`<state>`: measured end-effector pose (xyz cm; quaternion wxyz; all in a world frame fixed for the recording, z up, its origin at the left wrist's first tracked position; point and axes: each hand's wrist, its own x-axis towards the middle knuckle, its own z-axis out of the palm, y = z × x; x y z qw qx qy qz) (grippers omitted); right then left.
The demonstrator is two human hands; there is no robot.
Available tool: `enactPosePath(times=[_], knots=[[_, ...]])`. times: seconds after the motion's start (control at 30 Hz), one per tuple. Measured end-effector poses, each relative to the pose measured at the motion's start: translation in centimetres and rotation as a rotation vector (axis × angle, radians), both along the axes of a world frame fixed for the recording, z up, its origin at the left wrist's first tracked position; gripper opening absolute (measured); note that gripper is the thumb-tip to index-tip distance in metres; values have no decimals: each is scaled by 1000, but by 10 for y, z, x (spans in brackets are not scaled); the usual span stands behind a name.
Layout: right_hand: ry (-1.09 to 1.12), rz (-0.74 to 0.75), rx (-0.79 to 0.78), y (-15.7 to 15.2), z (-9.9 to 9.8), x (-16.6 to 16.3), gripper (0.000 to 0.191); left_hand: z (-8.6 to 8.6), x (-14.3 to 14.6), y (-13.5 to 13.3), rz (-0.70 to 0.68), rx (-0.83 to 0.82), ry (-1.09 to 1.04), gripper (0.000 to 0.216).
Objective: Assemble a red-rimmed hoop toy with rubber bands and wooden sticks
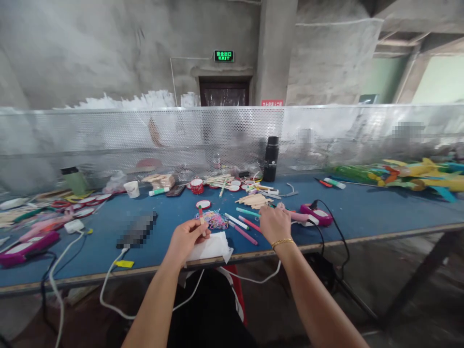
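My left hand (185,238) is closed around a small wooden stick with a red and green tip (200,216), held upright above a white cloth (212,247) at the table's front edge. My right hand (274,223) reaches forward with the fingers curled down near a pile of wooden sticks (255,199); what it grips, if anything, is hidden. A heap of small coloured rubber bands (216,220) lies between the hands. Several coloured marker pens (242,224) lie just left of my right hand.
The blue table (362,208) holds a pink glue gun (314,215) with a black cable, a black bottle (270,158), a paper cup (132,189), round red lids (196,185), a second pink device (25,246) at left and colourful toys (406,175) at right. A perforated metal screen (108,135) backs it.
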<state>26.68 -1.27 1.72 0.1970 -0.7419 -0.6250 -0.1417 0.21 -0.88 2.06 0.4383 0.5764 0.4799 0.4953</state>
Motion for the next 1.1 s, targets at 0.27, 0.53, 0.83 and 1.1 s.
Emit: enactPosePath(times=[0.27, 0.53, 0.83, 1.1], knots=[[235, 503, 85, -40, 22, -12, 14, 14, 2, -18, -102, -9, 44, 44], [356, 756, 83, -43, 29, -15, 11, 19, 1, -37, -223, 59, 190, 34], [923, 886, 180, -33, 14, -25, 16, 14, 5, -43, -432, 139, 295, 26], [1527, 916, 28, -40, -8, -63, 50, 7, 22, -65, -540, 157, 172, 29]])
